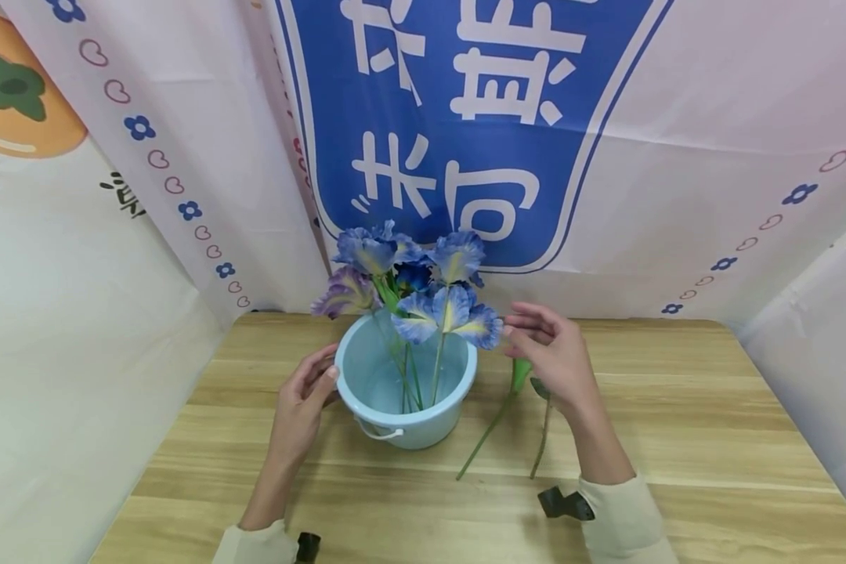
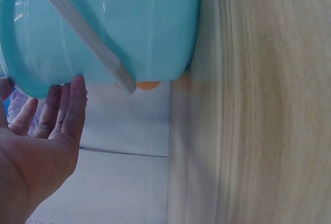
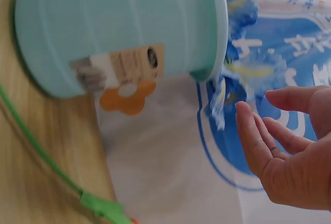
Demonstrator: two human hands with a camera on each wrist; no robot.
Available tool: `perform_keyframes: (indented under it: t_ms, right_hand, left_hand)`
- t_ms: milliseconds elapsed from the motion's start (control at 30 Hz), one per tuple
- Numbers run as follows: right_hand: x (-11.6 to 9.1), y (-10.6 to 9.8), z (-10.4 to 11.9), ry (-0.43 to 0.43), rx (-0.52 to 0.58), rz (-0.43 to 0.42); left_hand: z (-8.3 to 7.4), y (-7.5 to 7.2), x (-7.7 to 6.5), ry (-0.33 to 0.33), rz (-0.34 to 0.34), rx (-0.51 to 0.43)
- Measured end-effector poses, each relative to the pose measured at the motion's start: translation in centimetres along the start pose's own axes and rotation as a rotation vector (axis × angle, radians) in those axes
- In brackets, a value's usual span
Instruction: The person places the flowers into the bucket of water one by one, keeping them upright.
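A light blue bucket [image 1: 409, 429] stands upright on the table, several artificial irises leaning inside it. A blue-and-yellow iris [image 1: 455, 312] is at the front, and a purple iris [image 1: 348, 293] hangs past the left rim. My left hand [image 1: 309, 384] touches the bucket's left side near the rim; in the left wrist view, the left hand [image 2: 46, 136] has fairly straight fingers against the wall. Beside the front iris's right petal is my right hand [image 1: 551, 354]. In the right wrist view, a gap shows between the right hand's [image 3: 289, 154] thumb and fingers, with nothing held.
Two more stems lie on the wooden table [image 1: 677, 407] right of the bucket: a green stem [image 1: 489, 431] and a browner stem [image 1: 541, 439], their tops hidden behind the right hand. A printed cloth [image 1: 606, 219] hangs close behind the bucket. The bucket's white handle [image 1: 381, 433] hangs down in front.
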State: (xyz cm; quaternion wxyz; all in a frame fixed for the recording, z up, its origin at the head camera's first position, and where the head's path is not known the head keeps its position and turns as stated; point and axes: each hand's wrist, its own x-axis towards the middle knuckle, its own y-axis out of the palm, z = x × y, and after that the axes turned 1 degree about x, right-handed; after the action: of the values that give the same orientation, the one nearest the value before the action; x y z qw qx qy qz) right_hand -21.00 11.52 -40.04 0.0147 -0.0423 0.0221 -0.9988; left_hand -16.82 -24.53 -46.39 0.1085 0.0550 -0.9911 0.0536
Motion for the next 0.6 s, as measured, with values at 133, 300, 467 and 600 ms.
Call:
perform_keyframes:
  t_ms: [133,300,467,600]
  right_hand:
    - [-0.1,-1.1,-1.0,0.048,0.011,-0.046]
    - [-0.2,-2.1,-2.5,0.111,0.037,-0.094]
    - [-0.4,-2.9,-4.2,0.19,0.032,-0.102]
    - [-0.5,-3.3,-5.6,0.242,0.018,-0.113]
  left_hand:
    - [-0.1,0.0,0.0,-0.001,-0.001,0.0]
    - [-0.1,0.0,0.1,-0.001,-0.003,0.001]
    - [-0.1,0.0,0.1,-0.001,-0.004,-0.002]
    - [0.0,0.0,0.0,-0.003,-0.002,-0.002]
